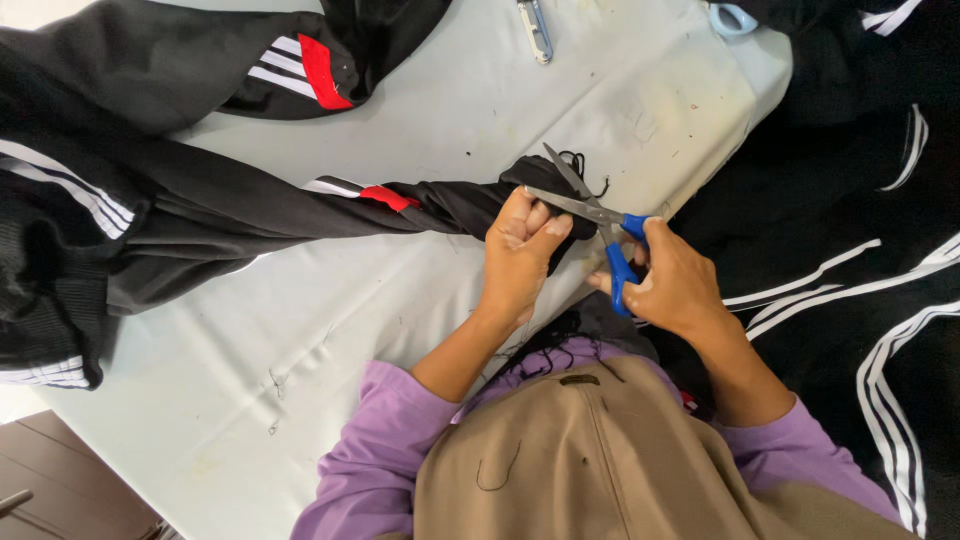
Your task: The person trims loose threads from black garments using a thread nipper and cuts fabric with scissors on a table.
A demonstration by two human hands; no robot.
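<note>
My left hand [520, 250] grips the bunched end of a black garment [200, 215] with white stripes and red patches, which stretches left across the pale table [420, 300]. My right hand [675, 290] holds blue-handled scissors [600, 215], blades apart, their tips at the fabric end just above my left fingers. Loose black threads [585, 165] hang from that fabric end.
More black striped garments [850, 230] are piled at the right, and another lies at the top left [200, 60]. A metal tool [536, 28] and a light blue handle [733, 18] lie at the far table edge. Thread scraps dot the table.
</note>
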